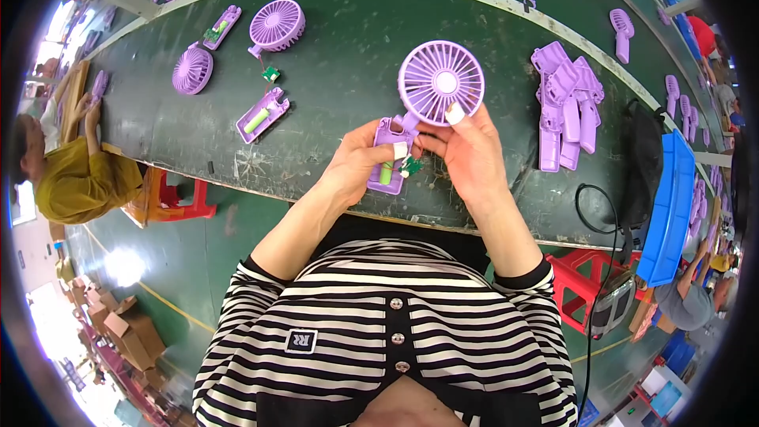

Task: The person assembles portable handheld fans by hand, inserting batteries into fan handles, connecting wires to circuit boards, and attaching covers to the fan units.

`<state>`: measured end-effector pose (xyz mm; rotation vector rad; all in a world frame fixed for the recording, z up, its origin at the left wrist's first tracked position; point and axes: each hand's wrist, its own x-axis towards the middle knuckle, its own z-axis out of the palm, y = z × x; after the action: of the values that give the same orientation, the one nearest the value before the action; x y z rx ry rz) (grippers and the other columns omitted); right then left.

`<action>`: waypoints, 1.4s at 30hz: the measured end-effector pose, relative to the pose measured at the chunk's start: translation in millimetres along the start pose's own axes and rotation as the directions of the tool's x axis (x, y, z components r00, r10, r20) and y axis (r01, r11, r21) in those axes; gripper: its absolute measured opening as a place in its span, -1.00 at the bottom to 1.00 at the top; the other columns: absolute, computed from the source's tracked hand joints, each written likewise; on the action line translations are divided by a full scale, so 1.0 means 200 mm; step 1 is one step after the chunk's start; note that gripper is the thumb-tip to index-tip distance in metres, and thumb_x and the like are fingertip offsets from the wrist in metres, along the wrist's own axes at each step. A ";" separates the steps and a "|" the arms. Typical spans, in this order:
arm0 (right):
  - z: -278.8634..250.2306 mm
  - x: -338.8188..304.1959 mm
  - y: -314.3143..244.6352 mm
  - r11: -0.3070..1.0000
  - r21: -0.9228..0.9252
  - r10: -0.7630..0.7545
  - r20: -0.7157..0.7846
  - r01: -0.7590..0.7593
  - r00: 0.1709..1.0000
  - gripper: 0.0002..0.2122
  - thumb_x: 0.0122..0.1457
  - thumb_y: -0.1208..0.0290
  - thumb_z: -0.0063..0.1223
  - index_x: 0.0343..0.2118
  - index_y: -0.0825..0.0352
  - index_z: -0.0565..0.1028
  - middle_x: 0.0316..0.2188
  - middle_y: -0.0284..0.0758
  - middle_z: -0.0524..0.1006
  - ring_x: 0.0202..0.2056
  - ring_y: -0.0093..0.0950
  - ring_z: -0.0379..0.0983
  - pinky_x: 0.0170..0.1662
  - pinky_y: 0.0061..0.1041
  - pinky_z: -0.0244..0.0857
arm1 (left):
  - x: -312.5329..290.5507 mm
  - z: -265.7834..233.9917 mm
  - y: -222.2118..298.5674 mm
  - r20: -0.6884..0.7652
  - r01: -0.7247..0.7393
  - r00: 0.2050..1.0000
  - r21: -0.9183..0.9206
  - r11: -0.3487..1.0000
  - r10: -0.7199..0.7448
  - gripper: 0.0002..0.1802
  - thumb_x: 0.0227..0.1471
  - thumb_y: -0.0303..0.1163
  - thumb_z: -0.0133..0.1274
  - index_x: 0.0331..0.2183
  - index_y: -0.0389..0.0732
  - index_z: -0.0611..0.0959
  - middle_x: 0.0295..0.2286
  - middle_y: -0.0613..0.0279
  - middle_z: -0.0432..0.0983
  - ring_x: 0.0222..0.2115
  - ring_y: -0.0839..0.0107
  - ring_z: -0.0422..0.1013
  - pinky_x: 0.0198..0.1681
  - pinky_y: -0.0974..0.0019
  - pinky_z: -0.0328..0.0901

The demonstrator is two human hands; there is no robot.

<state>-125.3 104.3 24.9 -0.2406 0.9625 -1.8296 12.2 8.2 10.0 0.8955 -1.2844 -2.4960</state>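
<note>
My left hand (353, 160) is closed around a purple handle shell (386, 131), its taped thumb lying across the front. Inside the shell a green battery (386, 173) shows, and a small green circuit board (411, 166) hangs at its right side. In my right hand (476, 154) is the lower rim of a round purple fan head (441, 83), pinched under a taped thumb. The neck of the fan head meets the top of the shell; whether it is seated there I cannot tell. My right fingers are partly hidden behind the fan head.
Left on the green table (340, 47) lie two more fan heads (277, 24) and open shells with batteries (257, 120). Purple shell halves (568, 103) are piled at right. Beyond them sit a blue bin (666, 209) and a black cable (613, 269). Another person (87, 174) works at far left.
</note>
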 end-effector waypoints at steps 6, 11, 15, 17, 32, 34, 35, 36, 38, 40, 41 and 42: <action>0.00 0.01 0.02 0.986 -0.144 -0.085 0.010 0.086 0.996 -0.58 0.02 0.39 0.06 -0.04 0.30 0.26 -0.17 -0.35 0.42 -0.16 -0.49 0.34 -0.07 -0.37 0.19 | 0.00 0.03 0.04 0.041 -0.039 0.998 0.005 0.999 0.039 -0.65 -0.17 -0.57 -0.06 -0.22 -0.34 0.45 -0.41 0.11 0.51 -0.37 0.43 0.43 -0.29 0.40 0.30; -0.01 0.03 0.06 0.970 -0.209 -0.123 0.007 0.122 0.992 -0.57 -0.01 0.41 0.09 -0.04 0.32 0.27 -0.16 -0.35 0.41 -0.16 -0.48 0.35 -0.09 -0.38 0.21 | -0.03 0.03 0.05 0.029 -0.065 0.998 0.042 0.997 0.064 -0.65 -0.19 -0.60 -0.07 -0.23 -0.35 0.45 -0.43 0.13 0.51 -0.39 0.44 0.43 -0.30 0.42 0.30; -0.06 0.03 0.03 0.967 -0.243 -0.063 0.060 0.076 0.996 -0.52 -0.02 0.39 0.09 -0.01 0.34 0.24 -0.12 -0.32 0.39 -0.12 -0.47 0.32 -0.06 -0.36 0.21 | -0.03 0.03 0.02 0.032 -0.117 0.993 0.159 0.980 0.114 -0.65 -0.18 -0.61 -0.04 -0.23 -0.34 0.47 -0.42 0.18 0.52 -0.40 0.48 0.43 -0.29 0.44 0.30; -0.08 0.03 0.01 0.961 -0.268 -0.046 0.071 0.064 0.996 -0.51 0.00 0.37 0.07 0.01 0.35 0.22 -0.11 -0.31 0.37 -0.10 -0.45 0.31 -0.03 -0.34 0.19 | -0.03 0.04 0.03 0.056 -0.116 0.993 0.195 0.974 0.107 -0.69 -0.12 -0.51 0.03 -0.23 -0.33 0.48 -0.42 0.20 0.52 -0.39 0.50 0.42 -0.28 0.45 0.29; -0.05 0.09 0.02 0.953 -0.303 0.006 0.067 0.015 0.998 -0.59 0.07 0.34 -0.01 -0.03 0.38 0.26 -0.17 -0.30 0.41 -0.18 -0.46 0.37 -0.09 -0.42 0.23 | 0.03 0.05 -0.02 -0.028 -0.282 0.953 0.290 0.914 0.302 -0.79 0.03 -0.38 -0.04 -0.36 -0.36 0.50 -0.57 0.26 0.48 -0.57 0.59 0.38 -0.51 0.49 0.29; -0.09 0.09 0.04 0.956 -0.292 0.005 0.015 0.000 1.000 -0.55 0.04 0.35 0.04 0.00 0.37 0.25 -0.17 -0.32 0.41 -0.19 -0.54 0.35 -0.10 -0.52 0.21 | 0.03 0.05 -0.01 -0.026 -0.275 0.958 0.223 0.935 0.287 -0.79 0.04 -0.38 -0.03 -0.38 -0.36 0.50 -0.57 0.26 0.48 -0.56 0.59 0.38 -0.50 0.49 0.29; -0.10 0.07 0.05 0.951 -0.307 -0.040 0.012 0.042 0.999 -0.55 0.07 0.34 0.01 0.01 0.40 0.24 -0.15 -0.32 0.40 -0.19 -0.54 0.34 -0.08 -0.51 0.20 | 0.03 0.04 0.00 -0.023 -0.271 0.960 0.171 0.947 0.279 -0.79 0.04 -0.38 -0.04 -0.39 -0.36 0.50 -0.57 0.27 0.48 -0.56 0.58 0.38 -0.49 0.50 0.29; -0.10 0.06 0.08 0.886 -0.439 -0.153 0.022 0.147 0.988 -0.56 0.07 0.38 0.00 0.01 0.42 0.24 -0.15 -0.31 0.40 -0.17 -0.54 0.33 -0.08 -0.50 0.20 | 0.02 0.03 0.00 -0.035 -0.235 0.970 0.143 0.961 0.242 -0.77 0.05 -0.34 -0.04 -0.34 -0.33 0.50 -0.56 0.24 0.48 -0.54 0.56 0.39 -0.47 0.49 0.30; -0.15 0.01 0.12 0.513 -0.788 -0.397 0.133 0.340 0.908 -0.60 -0.01 0.52 -0.02 -0.06 0.49 0.29 -0.18 -0.19 0.41 -0.18 -0.40 0.33 -0.09 -0.43 0.20 | 0.02 0.00 0.01 -0.051 -0.231 0.970 0.081 0.969 0.236 -0.77 0.05 -0.33 -0.04 -0.36 -0.33 0.50 -0.56 0.24 0.48 -0.55 0.55 0.39 -0.48 0.48 0.31; -0.13 -0.02 0.11 -0.044 -0.848 -0.505 0.475 0.529 0.720 -0.63 -0.14 0.59 0.00 -0.17 0.50 0.36 -0.22 -0.10 0.41 -0.23 -0.23 0.33 -0.12 -0.36 0.20 | 0.02 -0.02 0.01 -0.058 -0.223 0.973 0.014 0.975 0.223 -0.77 0.04 -0.31 -0.03 -0.38 -0.32 0.50 -0.57 0.23 0.48 -0.56 0.55 0.39 -0.50 0.47 0.31; -0.11 -0.04 0.11 -0.087 -0.822 -0.514 0.520 0.562 0.682 -0.66 -0.21 0.60 0.02 -0.26 0.49 0.39 -0.25 -0.08 0.40 -0.27 -0.15 0.31 -0.15 -0.32 0.19 | 0.02 -0.03 0.01 -0.066 -0.221 0.973 0.000 0.975 0.220 -0.76 0.04 -0.30 -0.03 -0.39 -0.32 0.50 -0.57 0.23 0.48 -0.56 0.55 0.39 -0.51 0.48 0.31; -0.11 -0.05 0.13 -0.118 -0.791 -0.502 0.569 0.600 0.651 -0.68 -0.23 0.61 0.03 -0.30 0.48 0.40 -0.24 -0.11 0.41 -0.26 -0.19 0.32 -0.18 -0.33 0.19 | 0.03 -0.03 0.00 -0.073 -0.218 0.974 -0.015 0.976 0.216 -0.75 0.04 -0.29 -0.03 -0.41 -0.32 0.49 -0.57 0.22 0.48 -0.57 0.55 0.39 -0.53 0.49 0.31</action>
<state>-115.3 118.3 -4.7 -1.8406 2.1550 -1.4735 11.4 1.4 5.5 0.7844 -1.2553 -2.2860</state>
